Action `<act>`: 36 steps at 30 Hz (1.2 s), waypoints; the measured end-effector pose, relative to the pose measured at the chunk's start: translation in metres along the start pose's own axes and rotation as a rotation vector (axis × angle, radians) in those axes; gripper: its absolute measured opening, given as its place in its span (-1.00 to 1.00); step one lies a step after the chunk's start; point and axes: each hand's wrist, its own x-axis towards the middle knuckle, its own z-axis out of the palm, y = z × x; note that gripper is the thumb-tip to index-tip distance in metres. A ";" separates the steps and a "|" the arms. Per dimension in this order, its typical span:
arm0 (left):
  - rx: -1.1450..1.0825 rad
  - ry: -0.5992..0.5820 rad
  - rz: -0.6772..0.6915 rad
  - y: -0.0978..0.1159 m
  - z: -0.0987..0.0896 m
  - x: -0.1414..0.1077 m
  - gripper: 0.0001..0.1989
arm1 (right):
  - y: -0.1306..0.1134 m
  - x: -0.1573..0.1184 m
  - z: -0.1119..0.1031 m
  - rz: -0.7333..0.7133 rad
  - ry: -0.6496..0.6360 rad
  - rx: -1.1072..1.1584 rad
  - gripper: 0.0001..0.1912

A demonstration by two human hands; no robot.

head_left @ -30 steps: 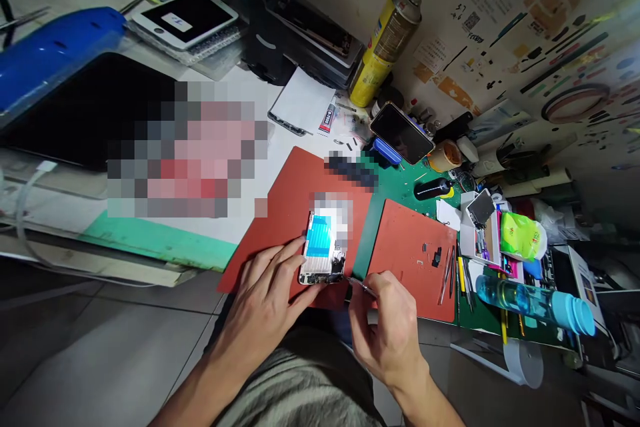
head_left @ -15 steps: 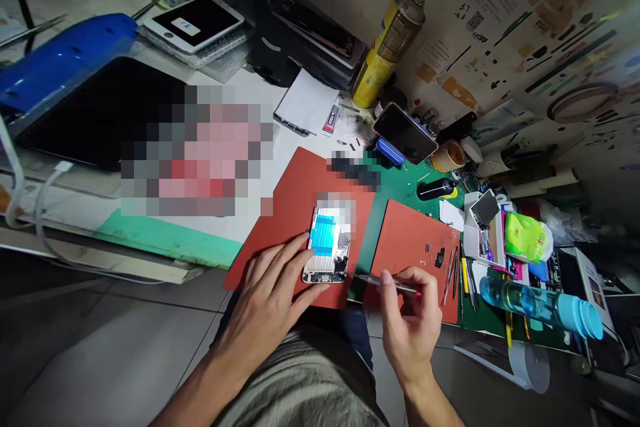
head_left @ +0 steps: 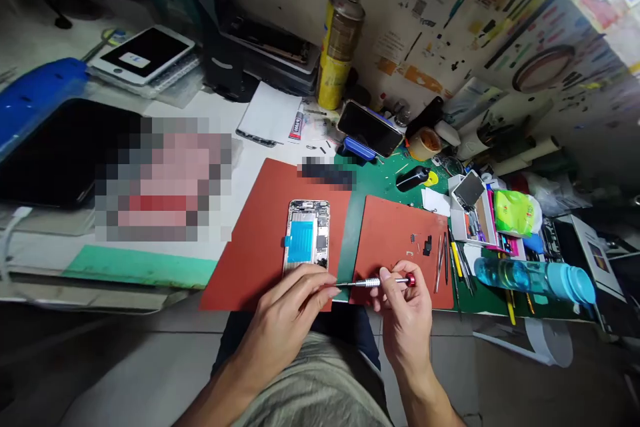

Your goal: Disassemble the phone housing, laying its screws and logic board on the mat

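An opened phone housing point(head_left: 302, 240) with a blue strip inside lies on the left red mat point(head_left: 240, 240). My right hand point(head_left: 407, 307) holds a silver screwdriver point(head_left: 373, 282) with a red end cap, its shaft pointing left. At the screwdriver's tip, the thumb and fingers of my left hand point(head_left: 295, 303) are pinched together, just below and partly over the housing's lower end. Whether a small part sits between those fingertips is too small to tell. On the right red mat point(head_left: 390, 233) lie several small dark parts point(head_left: 427, 245).
Tweezers point(head_left: 439, 263), pens and a blue bottle point(head_left: 535, 280) lie at the right. Behind the mats stand a propped phone point(head_left: 370, 129) and a yellow spray can point(head_left: 340, 47). A large black tablet point(head_left: 65, 147) lies at the left.
My left hand has let go of the phone housing and its fingers have closed at the screwdriver's tip. The screwdriver has moved away from the housing. The whole view has shifted.
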 end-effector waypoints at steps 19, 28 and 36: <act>0.270 -0.460 0.280 0.041 0.121 0.082 -0.75 | 0.011 -0.039 -0.119 -0.117 0.537 0.125 -0.55; 0.615 -0.582 0.257 0.046 0.163 0.101 -0.67 | 0.017 -0.039 -0.133 -0.103 0.540 0.215 -0.60; 0.705 -0.634 0.232 0.045 0.173 0.106 -0.64 | 0.016 -0.042 -0.135 -0.054 0.565 0.259 -0.61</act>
